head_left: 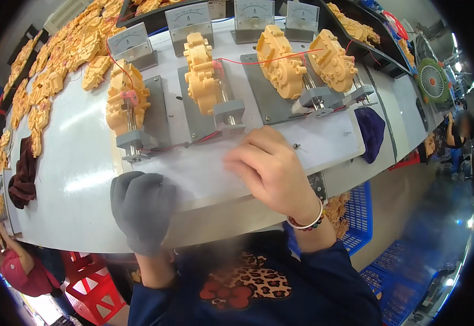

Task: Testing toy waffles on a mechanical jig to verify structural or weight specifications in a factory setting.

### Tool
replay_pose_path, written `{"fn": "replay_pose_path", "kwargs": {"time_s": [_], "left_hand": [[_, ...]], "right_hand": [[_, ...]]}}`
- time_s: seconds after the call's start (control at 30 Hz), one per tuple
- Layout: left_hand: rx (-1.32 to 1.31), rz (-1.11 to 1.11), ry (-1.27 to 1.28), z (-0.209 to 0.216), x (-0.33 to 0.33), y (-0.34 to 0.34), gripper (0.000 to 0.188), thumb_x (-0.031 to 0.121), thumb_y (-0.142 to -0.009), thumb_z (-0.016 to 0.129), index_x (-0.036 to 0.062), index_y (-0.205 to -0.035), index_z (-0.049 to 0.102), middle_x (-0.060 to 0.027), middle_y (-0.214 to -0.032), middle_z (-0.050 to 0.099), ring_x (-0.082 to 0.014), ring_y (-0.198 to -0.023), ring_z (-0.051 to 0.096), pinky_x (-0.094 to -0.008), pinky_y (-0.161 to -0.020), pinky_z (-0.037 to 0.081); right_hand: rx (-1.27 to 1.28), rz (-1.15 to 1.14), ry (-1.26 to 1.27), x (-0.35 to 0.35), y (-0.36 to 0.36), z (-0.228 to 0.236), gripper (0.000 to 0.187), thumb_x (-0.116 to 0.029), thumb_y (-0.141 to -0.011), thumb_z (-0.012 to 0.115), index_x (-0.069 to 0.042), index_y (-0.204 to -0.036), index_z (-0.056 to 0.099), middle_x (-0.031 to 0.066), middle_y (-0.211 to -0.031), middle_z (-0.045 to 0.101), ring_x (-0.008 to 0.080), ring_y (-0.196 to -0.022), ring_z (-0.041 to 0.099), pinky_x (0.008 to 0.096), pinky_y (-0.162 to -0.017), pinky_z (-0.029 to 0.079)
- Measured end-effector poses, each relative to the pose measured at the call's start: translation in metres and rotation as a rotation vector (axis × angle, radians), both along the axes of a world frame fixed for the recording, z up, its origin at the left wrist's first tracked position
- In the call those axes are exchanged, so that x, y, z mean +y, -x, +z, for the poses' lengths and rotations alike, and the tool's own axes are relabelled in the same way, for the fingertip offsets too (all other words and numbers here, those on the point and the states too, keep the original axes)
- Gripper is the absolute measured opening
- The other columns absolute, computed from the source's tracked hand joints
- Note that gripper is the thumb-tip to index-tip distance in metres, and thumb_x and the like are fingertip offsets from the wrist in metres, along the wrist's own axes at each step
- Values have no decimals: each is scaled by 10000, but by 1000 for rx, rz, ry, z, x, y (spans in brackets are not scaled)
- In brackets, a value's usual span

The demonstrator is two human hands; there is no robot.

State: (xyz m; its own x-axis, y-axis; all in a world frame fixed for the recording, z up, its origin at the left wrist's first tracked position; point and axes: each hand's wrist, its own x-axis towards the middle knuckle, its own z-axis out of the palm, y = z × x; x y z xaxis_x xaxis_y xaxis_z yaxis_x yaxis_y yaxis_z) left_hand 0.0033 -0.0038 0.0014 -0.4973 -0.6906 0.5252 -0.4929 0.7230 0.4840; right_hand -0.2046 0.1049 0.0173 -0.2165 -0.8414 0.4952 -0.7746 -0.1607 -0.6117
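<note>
— Where are my hands?

— My left hand (142,209), in a grey glove, lies flat on the near edge of the white bench (79,179), fingers loosely together, holding nothing. My bare right hand (272,171) rests curled on the pale plate (324,142) at the near edge, fingers bent together; whether they pinch something I cannot tell.

— And the gearboxes?

— Four yellow plastic gearbox housings sit on grey test fixtures toward the far edge. The second gearbox (203,73) stands beyond my right fingers, its grey clamp block (229,114) just beside the knuckles, apart from them. The leftmost gearbox (125,98) is beyond my left hand, well apart.

— Anything else?

— Analog meters (189,19) line the far edge; loose yellow housings (57,60) heap at the far left corner.
</note>
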Motion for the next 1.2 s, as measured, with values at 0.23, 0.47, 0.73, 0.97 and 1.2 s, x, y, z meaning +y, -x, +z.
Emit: {"fn": "replay_pose_path", "kwargs": {"time_s": [0.23,0.47,0.73,0.97,1.2], "left_hand": [[-42,-28,-31,-1,-1,-4,173,11,-697,704,0,-858,643,-126,-869,597,-279,-823,586,-349,-751,470],[-47,-36,-9,0,0,-3,178,27,-699,708,4,-863,641,-126,-873,595,-283,-828,581,-354,-749,469],[-177,-345,327,61,-7,-2,268,53,-650,764,95,-889,651,-73,-816,600,-292,-774,564,-386,-690,469],[-456,-515,-83,119,-60,100,406,295,-882,624,86,-1225,565,-211,-998,644,-387,-915,612,-427,-790,463],[-376,-370,-93,144,-89,134,465,512,-905,553,143,-1185,595,-153,-823,683,-263,-788,675,-374,-734,502]], "right_hand": [[3,5,-6,0,-1,-1,84,-30,-744,725,-40,-807,670,81,-782,609,276,-769,573,368,-694,463],[49,48,25,1,1,-4,115,-18,-742,714,-38,-845,667,85,-801,608,285,-759,570,373,-690,464],[-455,55,202,6,-1,2,551,-109,-744,743,-37,-1246,528,122,-1102,585,272,-967,585,351,-847,468],[-411,342,111,11,13,9,603,-41,-707,675,-7,-1287,514,131,-1130,592,241,-965,624,346,-857,511],[-399,332,125,11,12,4,595,14,-693,619,-24,-1274,501,146,-1113,568,271,-930,602,355,-842,507]]}}
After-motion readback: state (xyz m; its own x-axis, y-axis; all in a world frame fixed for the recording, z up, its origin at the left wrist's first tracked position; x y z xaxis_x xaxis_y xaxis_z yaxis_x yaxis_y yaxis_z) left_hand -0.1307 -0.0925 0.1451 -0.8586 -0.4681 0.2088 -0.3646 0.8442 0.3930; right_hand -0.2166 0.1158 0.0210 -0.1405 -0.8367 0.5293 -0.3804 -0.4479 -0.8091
